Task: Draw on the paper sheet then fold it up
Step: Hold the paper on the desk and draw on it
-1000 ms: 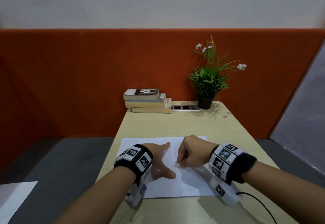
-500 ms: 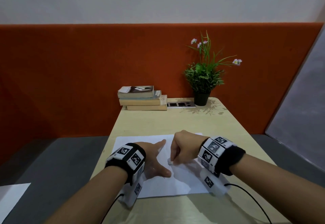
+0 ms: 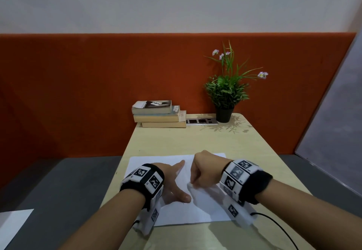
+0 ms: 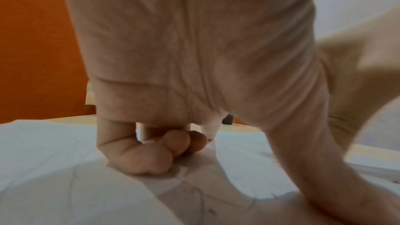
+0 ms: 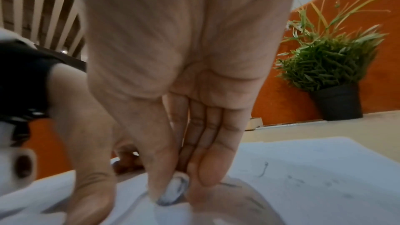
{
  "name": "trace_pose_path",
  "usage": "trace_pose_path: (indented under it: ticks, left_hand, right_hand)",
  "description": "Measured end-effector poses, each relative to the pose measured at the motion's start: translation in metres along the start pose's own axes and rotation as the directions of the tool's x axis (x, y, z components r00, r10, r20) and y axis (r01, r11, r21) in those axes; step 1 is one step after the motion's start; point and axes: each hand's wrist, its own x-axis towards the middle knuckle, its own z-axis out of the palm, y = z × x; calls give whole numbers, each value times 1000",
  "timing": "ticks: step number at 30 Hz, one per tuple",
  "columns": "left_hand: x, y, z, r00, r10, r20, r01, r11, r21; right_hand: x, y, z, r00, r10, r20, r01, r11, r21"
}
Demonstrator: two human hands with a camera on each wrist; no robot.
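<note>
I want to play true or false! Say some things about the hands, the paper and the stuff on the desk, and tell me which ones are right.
1. The right hand pinches a small white eraser. True.
2. The left hand is up in the air. False: it presses down on the paper sheet.
3. The paper sheet is already folded up. False: it lies open and flat on the table.
4. The paper has faint pencil marks on it. True, as the right wrist view shows.
5. The potted plant stands left of the stack of books. False: it stands to their right.
</note>
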Motion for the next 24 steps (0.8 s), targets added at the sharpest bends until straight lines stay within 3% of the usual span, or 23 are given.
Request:
trace_pose_path:
  ticks: [4, 12, 21, 24]
  left_hand:
    - [0, -1, 3, 1000, 5, -27, -4, 1000, 13]
    - [-1, 3, -5, 999, 14, 29, -13, 1000, -7]
    - [2, 0, 1, 1000, 9, -13, -9, 1000, 6]
    - [3, 1, -1, 1000, 0, 5, 0, 1000, 6]
  right_hand:
    - [-8, 1, -3, 997, -51, 62, 52, 998, -17]
    - [30, -2, -8, 990, 52, -130, -50, 999, 14]
    - [-22, 3, 2, 996, -39, 82, 37, 999, 23]
    - [-14, 2, -4, 998, -35, 53, 33, 999, 35]
